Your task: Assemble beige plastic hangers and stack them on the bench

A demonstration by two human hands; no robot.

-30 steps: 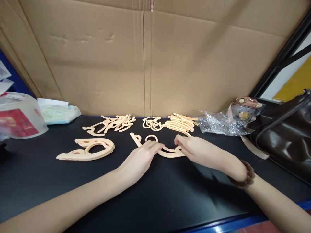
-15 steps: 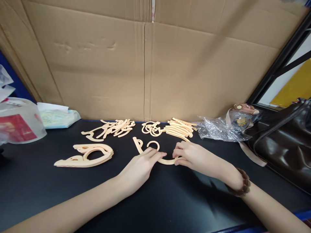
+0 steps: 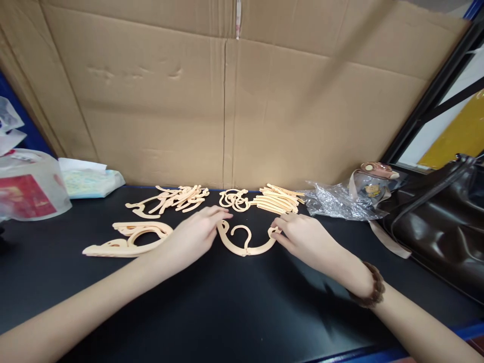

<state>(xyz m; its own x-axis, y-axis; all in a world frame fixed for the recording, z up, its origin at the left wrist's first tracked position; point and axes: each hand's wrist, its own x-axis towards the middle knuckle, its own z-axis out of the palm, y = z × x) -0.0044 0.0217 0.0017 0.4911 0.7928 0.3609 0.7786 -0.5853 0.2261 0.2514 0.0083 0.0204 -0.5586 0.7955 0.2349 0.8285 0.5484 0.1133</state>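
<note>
No legible txt anywhere. Red panel (image 3: 28, 192) on translucent container (image 3: 62, 197), L side: no letters readable. Yellowish print (image 3: 372, 190) on clear vessel (image 3: 363, 180) w/ brown top (image 3: 378, 170), R side: too small to read. Reddish marks (image 3: 238, 31) on white strip (image 3: 238, 11), top of cardboard (image 3: 151, 131): illegible.

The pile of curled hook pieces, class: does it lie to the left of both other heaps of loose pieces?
No, the hook pile lies between the left heap and the straighter strips.

Pale peach hanger (image 3: 245, 251), black tabletop (image 3: 234, 302), tan cardboard (image 3: 159, 111), dark brown bag (image 3: 442, 222).
</note>
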